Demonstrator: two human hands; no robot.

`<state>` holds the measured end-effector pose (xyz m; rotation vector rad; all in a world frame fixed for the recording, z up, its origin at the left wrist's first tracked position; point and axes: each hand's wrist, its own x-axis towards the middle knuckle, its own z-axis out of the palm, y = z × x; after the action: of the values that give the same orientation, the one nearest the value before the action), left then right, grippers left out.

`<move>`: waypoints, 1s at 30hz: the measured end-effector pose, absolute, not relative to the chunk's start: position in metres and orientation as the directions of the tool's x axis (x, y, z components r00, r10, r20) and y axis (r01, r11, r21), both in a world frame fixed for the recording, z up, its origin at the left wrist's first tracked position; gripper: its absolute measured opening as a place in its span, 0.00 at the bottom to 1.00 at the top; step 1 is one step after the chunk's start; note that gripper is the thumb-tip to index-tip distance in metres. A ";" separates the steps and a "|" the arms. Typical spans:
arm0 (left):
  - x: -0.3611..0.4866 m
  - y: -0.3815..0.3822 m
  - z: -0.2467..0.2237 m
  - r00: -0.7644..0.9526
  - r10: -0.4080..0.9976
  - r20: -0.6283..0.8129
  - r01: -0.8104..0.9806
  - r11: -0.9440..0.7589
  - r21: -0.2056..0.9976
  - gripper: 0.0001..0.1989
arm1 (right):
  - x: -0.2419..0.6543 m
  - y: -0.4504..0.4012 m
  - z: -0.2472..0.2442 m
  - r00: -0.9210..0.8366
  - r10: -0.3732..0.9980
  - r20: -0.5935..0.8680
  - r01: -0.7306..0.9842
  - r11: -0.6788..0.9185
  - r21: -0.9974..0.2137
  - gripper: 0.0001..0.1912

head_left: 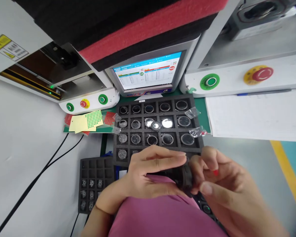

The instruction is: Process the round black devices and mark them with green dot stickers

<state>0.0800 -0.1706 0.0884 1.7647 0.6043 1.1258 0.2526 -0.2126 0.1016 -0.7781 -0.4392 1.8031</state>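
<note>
My left hand point(155, 172) is closed round a dark round part point(185, 177), its thumb and fingers on opposite edges. Close against the right side of that part is my right hand point(219, 184), fingers curled, with a small red piece point(215, 172) at its fingertips. Just beyond my hands lies a grey foam tray point(158, 102) whose compartments hold round dark and shiny discs. A small ring-shaped part point(156, 126) rests on top of the discs in the middle row.
Behind the tray stands a monitor point(148, 74). Machine panels with green and red buttons flank it. Sticker sheets point(86, 121) lie left, papers point(256, 115) and a pen right. A second foam tray point(85, 164) sits lower left. Black cables hang at the left.
</note>
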 end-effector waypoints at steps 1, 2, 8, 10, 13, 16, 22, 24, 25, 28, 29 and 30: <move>0.080 -0.170 0.089 0.459 0.774 0.437 -0.070 -0.459 0.886 0.31 | 0.253 -0.213 0.101 -0.228 0.925 -0.304 -0.696 -0.373 -0.614 0.17; 0.080 -0.169 0.089 0.459 0.770 0.443 -0.068 -0.466 0.882 0.31 | 0.253 -0.213 0.102 -0.239 0.918 -0.315 -0.699 -0.388 -0.600 0.17; 0.080 -0.167 0.092 0.459 0.753 0.472 -0.056 -0.506 0.861 0.32 | 0.250 -0.212 0.106 -0.241 0.911 -0.335 -0.712 -0.401 -0.577 0.18; 0.081 -0.167 0.092 0.455 0.748 0.482 -0.051 -0.519 0.853 0.32 | 0.250 -0.212 0.105 -0.228 0.920 -0.319 -0.702 -0.382 -0.601 0.19; 0.080 -0.167 0.092 0.460 0.745 0.483 -0.043 -0.525 0.850 0.33 | 0.251 -0.213 0.102 -0.214 0.929 -0.302 -0.673 -0.365 -0.643 0.18; 0.080 -0.167 0.092 0.461 0.747 0.479 -0.031 -0.525 0.850 0.33 | 0.251 -0.214 0.100 -0.212 0.930 -0.299 -0.662 -0.362 -0.657 0.18; 0.077 -0.165 0.088 0.490 0.700 0.519 0.019 -0.604 0.797 0.33 | 0.245 -0.208 0.102 -0.279 0.900 -0.335 -0.720 -0.427 -0.547 0.18; 0.075 -0.164 0.086 0.495 0.695 0.522 0.023 -0.611 0.792 0.33 | 0.242 -0.206 0.101 -0.342 0.882 -0.324 -0.751 -0.463 -0.471 0.18; 0.075 -0.164 0.085 0.492 0.692 0.528 0.012 -0.612 0.791 0.33 | 0.241 -0.205 0.100 -0.380 0.871 -0.311 -0.759 -0.485 -0.434 0.19; 0.075 -0.163 0.080 0.497 0.686 0.532 -0.035 -0.597 0.802 0.31 | 0.237 -0.205 0.098 -0.439 0.852 -0.285 -0.769 -0.520 -0.371 0.23; 0.076 -0.162 0.079 0.496 0.699 0.516 -0.054 -0.568 0.821 0.31 | 0.236 -0.205 0.097 -0.422 0.857 -0.294 -0.770 -0.511 -0.382 0.24; 0.078 -0.162 0.078 0.492 0.723 0.484 -0.087 -0.512 0.854 0.31 | 0.236 -0.205 0.097 -0.387 0.870 -0.306 -0.772 -0.487 -0.409 0.24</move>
<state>0.0780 -0.1619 0.0779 1.8354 0.5323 1.1296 0.2357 -0.2048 0.0966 -0.5939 -0.2423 2.0022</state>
